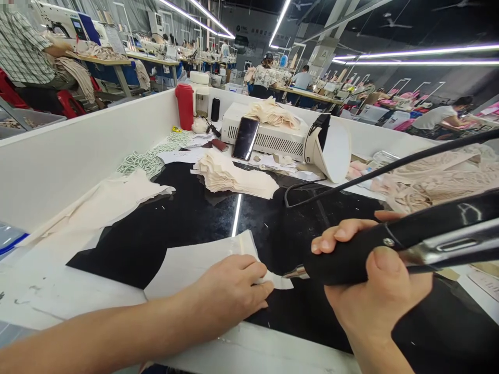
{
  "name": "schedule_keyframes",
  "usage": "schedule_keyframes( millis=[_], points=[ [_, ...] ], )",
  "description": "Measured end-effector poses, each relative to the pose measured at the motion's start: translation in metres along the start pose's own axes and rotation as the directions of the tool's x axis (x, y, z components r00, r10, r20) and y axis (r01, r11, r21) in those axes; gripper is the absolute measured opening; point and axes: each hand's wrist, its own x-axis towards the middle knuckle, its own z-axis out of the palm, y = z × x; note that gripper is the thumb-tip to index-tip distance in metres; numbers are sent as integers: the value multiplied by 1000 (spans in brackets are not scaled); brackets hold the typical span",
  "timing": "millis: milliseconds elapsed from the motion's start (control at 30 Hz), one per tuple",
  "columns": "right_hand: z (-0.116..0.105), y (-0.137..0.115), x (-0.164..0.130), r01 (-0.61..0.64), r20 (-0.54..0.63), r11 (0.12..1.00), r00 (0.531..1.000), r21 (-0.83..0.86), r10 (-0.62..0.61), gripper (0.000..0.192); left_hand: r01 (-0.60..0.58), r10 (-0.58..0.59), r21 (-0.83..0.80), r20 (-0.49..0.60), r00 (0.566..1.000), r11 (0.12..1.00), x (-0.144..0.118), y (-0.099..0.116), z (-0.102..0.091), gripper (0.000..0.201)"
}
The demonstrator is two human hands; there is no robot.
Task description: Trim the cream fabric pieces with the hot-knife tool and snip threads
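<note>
Your left hand (pixel 236 284) has its fingers curled, and it presses down on the pale cloth piece (pixel 187 267). I cannot tell if the fingers pinch the cloth too. The cloth lies flat on the black sheet (pixel 120 249), right under that hand. Its long way runs from left to right, with the wide part on your left and a thin end poking out past your fingers on the right. At that thin end sits the metal tip (pixel 297 272) of the black tool (pixel 346 254). I cannot tell if the tip touches the cloth or is just over it. The tool is long, and it slants up from the tip to the right. Your right hand (pixel 384 291) is wrapped tight around it. Your left hand is nearer to the cloth.

Now count from left to right. There is one loose cloth pile (pixel 120 200), one heap of green string (pixel 140 163), one red jug (pixel 184 106) and one neat cloth stack (pixel 234 176) with more layers than I can count. Then come one phone (pixel 245 138), one white box (pixel 230 124) with one cloth bunch (pixel 273 111) on top, one white cone (pixel 338 150) and one big heap of pale strips (pixel 440 179)
</note>
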Motion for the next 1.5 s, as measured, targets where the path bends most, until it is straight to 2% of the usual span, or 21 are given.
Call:
schedule_keyframes(
  millis=[133, 300, 667, 833, 1033, 1267, 1500],
  points=[
    [1, 0, 0, 24, 30, 999, 999, -21, -23, 39, -4, 4, 5, 18, 1000, 1000, 0, 0, -3, 17],
    [0, -4, -1, -31, 21, 999, 999, 39, 31, 40, -30, 29, 17, 66, 997, 999, -2, -2, -3, 18],
    [6, -3, -12, -26, 104, 997, 994, 76, 18, 42, -39, 39, 0, 36, 999, 999, 5, -4, -8, 19],
    [5, -4, -13, -28, 93, 995, 996, 100, 18, 45, -30, 30, -5, 48, 998, 1000, 5, -3, -8, 19],
    [7, -7, -12, -52, 102, 996, 994, 78, 44, 38, -9, 10, -28, 34, 999, 1000, 3, -5, -8, 15],
    [-3, -9, -6, -51, 0, 997, 999, 57, 51, 44, -49, 48, 18, 56, 997, 999, 2, -8, -2, 15],
    [-4, -7, -6, -64, 14, 996, 998, 54, 63, 50, -54, 51, 53, 57, 997, 997, 1, -10, -1, 17]
  ],
)
